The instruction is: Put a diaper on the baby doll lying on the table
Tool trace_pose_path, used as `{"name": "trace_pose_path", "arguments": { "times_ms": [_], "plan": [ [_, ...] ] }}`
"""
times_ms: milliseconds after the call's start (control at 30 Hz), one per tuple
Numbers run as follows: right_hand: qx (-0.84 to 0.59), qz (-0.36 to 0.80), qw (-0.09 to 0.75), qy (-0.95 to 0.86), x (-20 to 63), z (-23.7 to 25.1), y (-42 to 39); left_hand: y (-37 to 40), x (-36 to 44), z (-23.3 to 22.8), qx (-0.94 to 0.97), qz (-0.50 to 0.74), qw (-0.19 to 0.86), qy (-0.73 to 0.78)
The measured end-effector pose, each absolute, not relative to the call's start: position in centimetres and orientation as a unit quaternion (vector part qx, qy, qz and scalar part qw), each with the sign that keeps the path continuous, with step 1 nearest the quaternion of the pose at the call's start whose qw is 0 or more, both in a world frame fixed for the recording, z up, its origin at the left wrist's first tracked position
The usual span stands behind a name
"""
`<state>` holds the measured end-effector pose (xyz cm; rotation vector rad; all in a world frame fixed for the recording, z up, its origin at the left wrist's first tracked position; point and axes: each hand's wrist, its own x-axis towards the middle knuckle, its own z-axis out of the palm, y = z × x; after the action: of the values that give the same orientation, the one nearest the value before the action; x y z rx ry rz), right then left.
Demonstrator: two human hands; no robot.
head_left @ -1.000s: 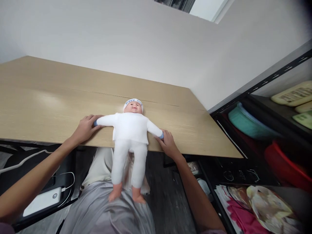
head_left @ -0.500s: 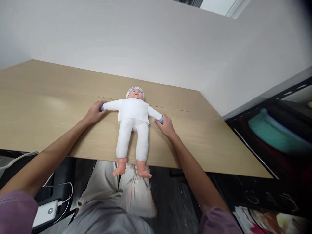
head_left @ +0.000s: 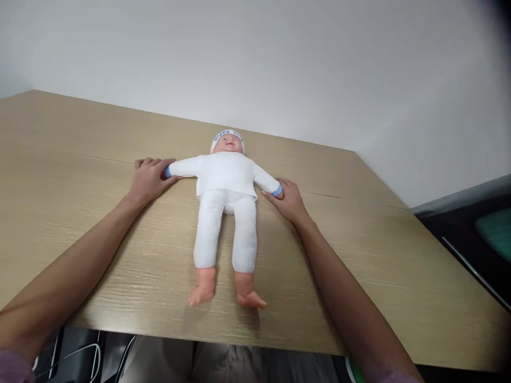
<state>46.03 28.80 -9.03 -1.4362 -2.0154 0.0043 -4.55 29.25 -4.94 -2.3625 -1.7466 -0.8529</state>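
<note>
Near edge of the light wood-grain worktop [head_left: 359,276]: the bare feet of the soft baby doll in a white suit and white cap [head_left: 225,202] lie just inside it. The doll lies face up, lengthwise, head toward the far edge by the white wall [head_left: 279,64].

Judgement: to keep the doll flat and square, hold both cuffs evenly and avoid pulling one arm further than the other.

Left hand [head_left: 149,178] closes loosely on the doll's blue cuff, left of the torso. Right hand [head_left: 289,199] pinches the opposite cuff, right of the torso. Both doll arms are spread outward.
</note>
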Motion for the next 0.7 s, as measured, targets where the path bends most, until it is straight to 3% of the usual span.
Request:
{"name": "trace_pose_path", "arguments": {
  "times_ms": [700],
  "plan": [
    [-0.505, 0.015, 0.333, -0.796, 46.5, -8.3, 27.3, 29.1, -7.0, -4.9, -0.816, -0.264, -0.008, -0.515]
  ]
}}
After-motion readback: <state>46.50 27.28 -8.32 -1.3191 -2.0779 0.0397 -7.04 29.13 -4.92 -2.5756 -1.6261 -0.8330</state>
